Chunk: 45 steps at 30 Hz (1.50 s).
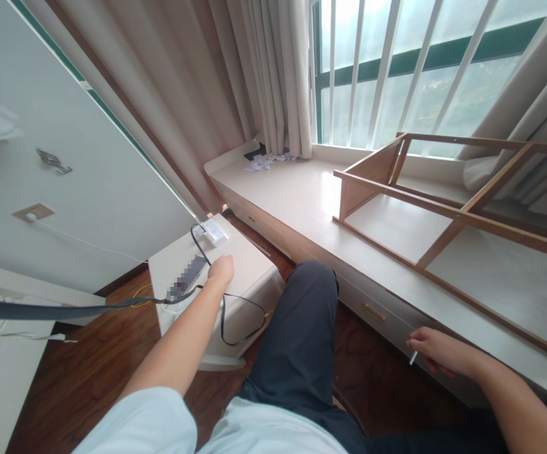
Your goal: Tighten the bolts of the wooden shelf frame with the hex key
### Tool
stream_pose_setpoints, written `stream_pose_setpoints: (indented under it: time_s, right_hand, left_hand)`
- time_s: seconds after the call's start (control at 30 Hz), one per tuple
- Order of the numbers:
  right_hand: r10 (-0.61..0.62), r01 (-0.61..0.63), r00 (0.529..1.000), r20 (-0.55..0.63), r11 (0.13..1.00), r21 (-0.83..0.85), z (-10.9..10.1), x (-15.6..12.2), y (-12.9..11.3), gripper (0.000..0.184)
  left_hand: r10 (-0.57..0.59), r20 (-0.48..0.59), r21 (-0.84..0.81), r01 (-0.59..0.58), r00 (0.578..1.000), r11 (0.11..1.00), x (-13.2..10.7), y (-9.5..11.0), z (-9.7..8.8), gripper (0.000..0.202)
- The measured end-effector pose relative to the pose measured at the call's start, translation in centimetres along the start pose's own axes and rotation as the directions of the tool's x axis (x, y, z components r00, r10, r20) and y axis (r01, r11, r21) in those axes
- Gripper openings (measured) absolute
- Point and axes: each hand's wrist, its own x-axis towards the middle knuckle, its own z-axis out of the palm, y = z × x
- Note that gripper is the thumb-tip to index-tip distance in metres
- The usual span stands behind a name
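My left hand (221,270) is closed in a fist over the white bedside cabinet (249,258), and a black flat cord (200,249) runs into its grip. Beneath the wrist, a loop of the cord hangs down over the cabinet's front. A white box-shaped item (214,232) lies on the cabinet's back corner, at the cord's upper end. Beside my fist is a dark flat object (192,274), partly blurred out. Off to the right, my right hand (438,352) pinches a thin white stick (413,358) pointing downward, near the window ledge's drawer front.
A wooden frame (462,217) lies on its side across the window ledge (296,195). Crumpled white scraps (266,162) sit at the ledge's far end by the curtain (273,75). A dark strap (65,311) stretches in from the left. My knee (313,284) is between cabinet and ledge.
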Motion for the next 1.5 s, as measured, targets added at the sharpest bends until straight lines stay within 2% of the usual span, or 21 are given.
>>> stream_pose_setpoints:
  time_s: [0.27,0.37,0.47,0.53,0.6,0.67,0.73,0.83,0.9,0.97,1.1,1.17,1.23,1.3,1.4,1.5]
  right_hand:
    - [0.008,-0.008,1.000,-0.004,1.000,0.011,0.2,-0.1,1.2,0.020]
    - [0.001,-0.001,1.000,-0.013,1.000,0.011,0.3,-0.3,1.1,0.019]
    - [0.014,-0.014,0.999,-0.033,1.000,0.019,0.4,-0.7,0.9,0.017]
    - [0.011,-0.009,0.998,-0.063,0.999,0.034,0.4,-0.9,0.9,0.016]
    - [-0.015,0.021,0.993,-0.115,0.998,0.055,0.3,-1.1,0.9,0.016]
    - [-0.052,0.068,0.983,-0.177,0.994,0.085,0.1,-1.3,0.9,0.016]
    - [-0.102,0.137,0.962,-0.252,0.983,0.123,-0.1,-1.8,0.7,0.016]
    - [-0.207,0.300,0.891,-0.403,0.936,0.183,-0.5,-3.1,0.1,0.017]
    - [-0.248,0.398,0.847,-0.469,0.882,0.252,-0.7,-4.1,-0.3,0.023]
    - [-0.266,0.488,0.806,-0.528,0.803,0.341,-0.8,-5.0,-0.4,0.030]
    - [-0.228,0.622,0.721,-0.654,0.629,0.467,-0.9,-6.8,0.1,0.044]
    - [-0.207,0.690,0.689,-0.694,0.480,0.542,-1.1,-7.9,0.7,0.048]
    - [-0.191,0.743,0.662,-0.725,0.290,0.603,-1.3,-9.2,1.3,0.050]
    - [-0.180,0.782,0.623,-0.761,0.143,0.607,-1.6,-10.5,2.0,0.050]
    - [-0.150,0.848,0.528,-0.836,0.038,0.529,-2.0,-12.4,3.0,0.047]
    - [-0.088,0.909,0.416,-0.905,0.006,0.417,-2.3,-13.7,3.8,0.049]
  left_hand:
    - [0.040,-0.176,-0.134,-0.064,0.984,0.989,-0.3,0.6,-0.4,0.047]
    - [0.095,-0.266,-0.225,-0.158,0.959,0.961,-0.5,1.8,-1.6,0.051]
    - [0.190,-0.344,-0.312,-0.302,0.920,0.901,-1.0,3.8,-3.2,0.052]
    - [0.246,-0.408,-0.411,-0.418,0.879,0.810,-1.6,5.6,-4.1,0.051]
    - [0.267,-0.484,-0.575,-0.533,0.833,0.621,-2.4,7.7,-4.7,0.048]
    - [0.280,-0.506,-0.700,-0.578,0.816,0.419,-3.5,10.3,-5.2,0.045]
    - [0.332,-0.480,-0.769,-0.571,0.812,0.286,-4.9,13.1,-5.6,0.045]
    - [0.462,-0.432,-0.811,-0.558,0.775,0.176,-7.5,17.6,-6.4,0.044]
    - [0.562,-0.398,-0.824,-0.552,0.725,0.128,-9.4,20.7,-7.1,0.043]
    - [0.672,-0.367,-0.817,-0.568,0.644,0.099,-11.2,23.9,-8.2,0.042]
    - [0.848,-0.359,-0.731,-0.683,0.390,0.004,-14.8,30.7,-10.8,0.037]
    - [0.887,-0.384,-0.652,-0.756,0.259,-0.062,-16.5,34.1,-12.2,0.034]
    - [0.910,-0.395,-0.558,-0.819,0.125,-0.130,-18.4,37.2,-13.4,0.030]
    - [0.925,-0.379,-0.477,-0.855,-0.006,-0.201,-20.2,40.0,-14.4,0.028]
    - [0.927,-0.335,-0.384,-0.873,-0.171,-0.300,-22.8,43.2,-15.7,0.029]
    - [0.914,-0.285,-0.297,-0.880,-0.288,-0.370,-24.7,45.6,-16.6,0.029]
